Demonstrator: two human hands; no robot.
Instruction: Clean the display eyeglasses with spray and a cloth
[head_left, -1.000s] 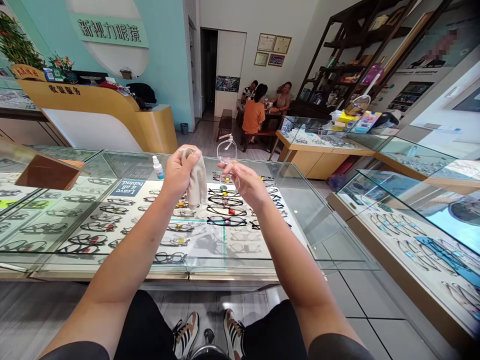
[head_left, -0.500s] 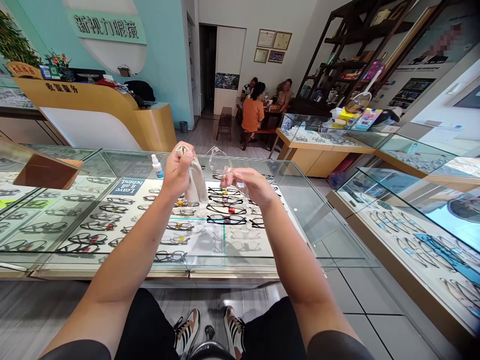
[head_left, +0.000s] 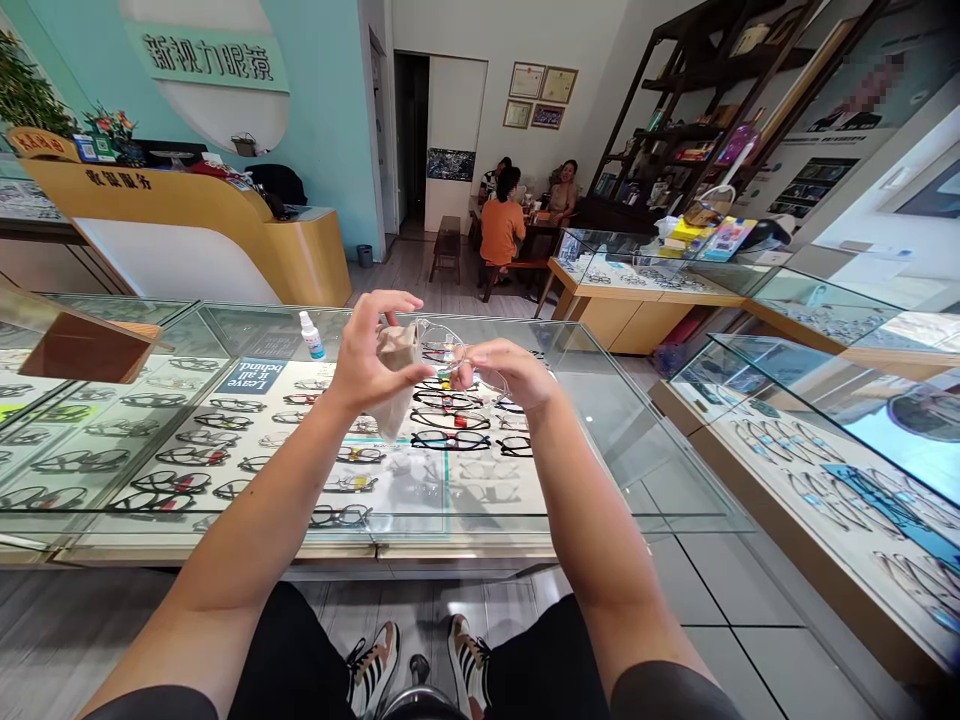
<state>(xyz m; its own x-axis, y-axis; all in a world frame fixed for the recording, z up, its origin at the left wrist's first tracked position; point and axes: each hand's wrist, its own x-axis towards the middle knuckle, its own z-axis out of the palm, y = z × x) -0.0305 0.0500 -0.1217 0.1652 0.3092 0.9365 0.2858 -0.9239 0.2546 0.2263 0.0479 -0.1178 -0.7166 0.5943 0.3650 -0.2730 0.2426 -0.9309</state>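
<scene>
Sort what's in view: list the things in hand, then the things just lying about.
In hand:
- left hand grips beige cloth
- right hand pinches clear glasses

Lying about:
- spray bottle on glass display case
- black frames inside case
- reception desk

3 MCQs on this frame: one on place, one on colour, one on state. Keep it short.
1. Where does the small spray bottle stand?
A. on the glass counter, left of the hands
B. on the floor
C. in the right hand

2. What colour is the cloth?
A. bright red
B. beige
C. black

3. What is the state of the clear glasses?
A. lying inside the display case
B. held in the air above the counter
C. worn by a seated person

Key: 1 A, it stands on the glass counter; 2 B, beige cloth in the left hand; 3 B, the right hand pinches them.
</scene>
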